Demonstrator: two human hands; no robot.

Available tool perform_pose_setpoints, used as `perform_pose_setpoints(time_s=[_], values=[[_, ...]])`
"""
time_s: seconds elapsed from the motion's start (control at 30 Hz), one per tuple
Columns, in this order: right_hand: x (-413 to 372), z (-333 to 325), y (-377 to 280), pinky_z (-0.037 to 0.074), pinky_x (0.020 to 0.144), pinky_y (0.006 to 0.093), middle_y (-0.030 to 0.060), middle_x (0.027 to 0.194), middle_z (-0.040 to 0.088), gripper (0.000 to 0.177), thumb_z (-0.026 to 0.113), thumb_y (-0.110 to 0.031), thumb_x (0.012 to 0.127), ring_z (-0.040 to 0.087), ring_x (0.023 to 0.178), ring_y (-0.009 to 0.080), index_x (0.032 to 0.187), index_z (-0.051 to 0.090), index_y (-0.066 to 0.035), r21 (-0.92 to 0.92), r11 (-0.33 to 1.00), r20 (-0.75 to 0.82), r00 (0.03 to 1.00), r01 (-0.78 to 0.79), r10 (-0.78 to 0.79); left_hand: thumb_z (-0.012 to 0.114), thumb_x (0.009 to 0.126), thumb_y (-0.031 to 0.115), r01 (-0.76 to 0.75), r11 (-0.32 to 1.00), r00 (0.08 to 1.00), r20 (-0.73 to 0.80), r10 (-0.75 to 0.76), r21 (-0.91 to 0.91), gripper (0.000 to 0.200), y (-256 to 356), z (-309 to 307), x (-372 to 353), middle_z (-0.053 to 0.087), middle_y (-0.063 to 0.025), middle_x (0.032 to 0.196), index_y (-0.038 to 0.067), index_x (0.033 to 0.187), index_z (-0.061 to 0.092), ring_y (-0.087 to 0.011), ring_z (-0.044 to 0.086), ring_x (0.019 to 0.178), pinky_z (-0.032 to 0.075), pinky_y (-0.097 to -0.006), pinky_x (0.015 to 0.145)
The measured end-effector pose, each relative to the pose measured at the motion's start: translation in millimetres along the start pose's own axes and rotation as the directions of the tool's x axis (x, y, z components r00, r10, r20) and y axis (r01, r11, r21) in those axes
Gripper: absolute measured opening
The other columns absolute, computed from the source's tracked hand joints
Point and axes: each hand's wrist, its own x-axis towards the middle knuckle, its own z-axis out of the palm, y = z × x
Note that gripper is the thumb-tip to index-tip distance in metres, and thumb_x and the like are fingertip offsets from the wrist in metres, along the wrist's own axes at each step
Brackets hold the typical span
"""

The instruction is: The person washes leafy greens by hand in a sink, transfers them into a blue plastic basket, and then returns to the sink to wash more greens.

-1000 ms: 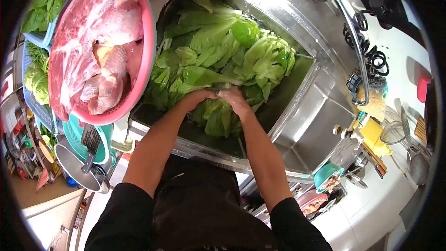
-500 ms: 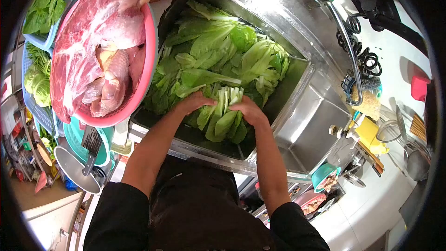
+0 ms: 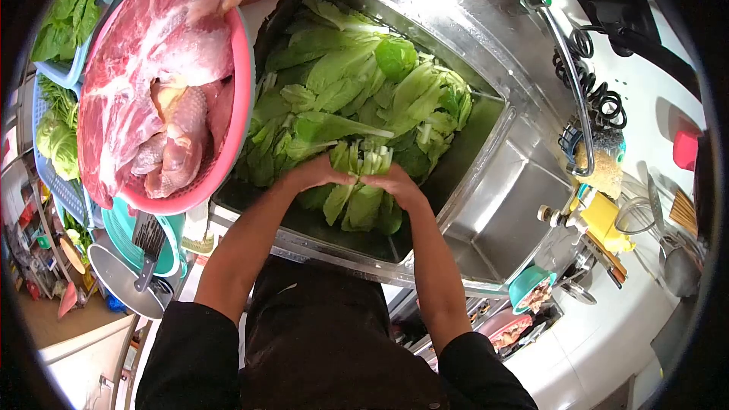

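Head view, our left hand: we have it closed around the left side of a bunch of leaves, fingers curled onto the stalks.
Head view, our right hand: we grip the right side of the same bunch, so both hands press it between them.
Bunch of leaves: it sits at the near edge of the big sink. The pale stalk ends point up and away from us, and the green blades hang down toward us.
Loose greens: they fill the rest of the sink beyond our hands, piled up to its far wall.
Pink basket: it stands just to the left of the sink and overlaps its rim. It is heaped with raw meat.
Small basin: it lies to the right of the big sink.
Tap: it arches over the right side, with a coiled hose beside it.
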Motion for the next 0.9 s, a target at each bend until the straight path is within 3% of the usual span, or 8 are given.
perform_pose_setpoints(time_s=[0.1, 0.2, 0.3, 0.4, 0.7, 0.77, 0.83, 0.9], values=[[11.8, -5.4, 13.7, 0.047, 0.088, 0.0354, 0.0108, 0.108, 0.068, 0.057, 0.081, -0.025, 0.075, 0.061, 0.098, 0.0209, 0.122, 0.060, 0.001, -0.117, 0.992, 0.095, 0.994, -0.049, 0.061, 0.084, 0.073, 0.041, 0.172, 0.982, 0.970, 0.162, -0.182, 0.072, 0.081, -12.0, -2.1, 8.4, 0.057, -0.0188, 0.132, 0.000, 0.135, 0.051, -0.0274, 0.056, 0.120, 0.044, -0.0406, 0.100], [58.6, -23.4, 82.2, 0.046, 0.087, 0.0352, 0.0106, 0.112, 0.066, 0.057, 0.077, -0.023, 0.079, 0.060, 0.100, 0.0203, 0.126, 0.057, 0.000, -0.226, 0.959, 0.035, 0.983, -0.170, 0.183, 0.075, 0.081, 0.044, 0.451, 0.723, 0.891, -0.212, -0.402, 0.522, 0.077, -36.0, 7.6, 30.0, 0.053, -0.0224, 0.136, 0.000, 0.138, 0.048, -0.0325, 0.054, 0.122, 0.043, -0.0408, 0.102], [76.2, -23.2, 105.8, 0.047, 0.088, 0.0354, 0.0107, 0.112, 0.065, 0.053, 0.075, -0.021, 0.080, 0.060, 0.100, 0.0206, 0.125, 0.057, 0.000, -0.299, 0.927, -0.179, 0.967, -0.228, 0.180, 0.063, 0.089, 0.040, 0.346, 0.767, 0.937, -0.165, -0.307, 0.540, 0.069, -40.1, 13.1, 34.7, 0.056, -0.0212, 0.133, 0.000, 0.141, 0.043, -0.0345, 0.054, 0.120, 0.042, -0.0400, 0.102], [91.6, -15.8, 112.8, 0.047, 0.088, 0.0357, 0.0109, 0.113, 0.065, 0.050, 0.072, -0.018, 0.081, 0.060, 0.101, 0.0208, 0.125, 0.058, -0.001, -0.325, 0.915, -0.375, 0.921, -0.237, 0.105, 0.059, 0.091, 0.035, 0.019, 0.699, 0.998, -0.057, 0.032, 0.714, 0.064, -92.6, 5.3, 59.4, 0.056, -0.0182, 0.133, 0.003, 0.143, 0.041, -0.0330, 0.054, 0.120, 0.042, -0.0401, 0.102], [102.4, 7.0, 116.3, 0.047, 0.089, 0.0365, 0.0114, 0.114, 0.064, 0.041, 0.065, -0.011, 0.083, 0.059, 0.103, 0.0214, 0.123, 0.059, -0.002, -0.302, 0.938, -0.571, 0.820, -0.171, -0.034, 0.062, 0.091, 0.028, 0.432, 0.537, 0.881, -0.211, -0.424, 0.725, 0.050, -89.9, 24.8, 66.3, 0.060, -0.0141, 0.127, 0.002, 0.133, 0.051, -0.0286, 0.059, 0.112, 0.047, -0.0397, 0.095], [72.6, 14.6, 107.7, 0.047, 0.090, 0.0367, 0.0115, 0.115, 0.063, 0.039, 0.063, -0.009, 0.083, 0.059, 0.104, 0.0215, 0.122, 0.059, -0.003, -0.237, 0.970, -0.569, 0.817, -0.054, -0.093, 0.063, 0.091, 0.026, 0.429, 0.602, 0.898, -0.249, -0.361, 0.673, 0.048, -64.7, 40.8, 43.5, 0.061, -0.0131, 0.125, 0.001, 0.131, 0.053, -0.0276, 0.060, 0.110, 0.048, -0.0395, 0.094], [28.1, 22.4, 83.4, 0.047, 0.090, 0.0369, 0.0116, 0.115, 0.063, 0.038, 0.062, -0.008, 0.084, 0.059, 0.104, 0.0217, 0.122, 0.060, -0.003, -0.081, 0.991, -0.544, 0.828, 0.107, -0.134, 0.066, 0.087, 0.014, 0.280, 0.733, 0.946, -0.306, -0.103, 0.620, 0.043, -26.0, 60.6, 15.1, 0.065, -0.0138, 0.117, 0.005, 0.127, 0.057, -0.0312, 0.063, 0.107, 0.049, -0.0410, 0.092], [-43.0, 29.8, 39.7, 0.047, 0.090, 0.0332, 0.0079, 0.112, 0.066, 0.035, 0.064, -0.002, 0.081, 0.060, 0.103, 0.0165, 0.116, 0.063, -0.002, 0.085, 0.966, -0.503, 0.848, 0.243, -0.168, 0.067, 0.083, 0.007, -0.164, 0.856, 0.897, -0.287, 0.337, 0.491, 0.042, -2.8, 82.7, -21.7, 0.067, -0.0147, 0.112, 0.007, 0.125, 0.059, -0.0328, 0.065, 0.104, 0.050, -0.0404, 0.091]])
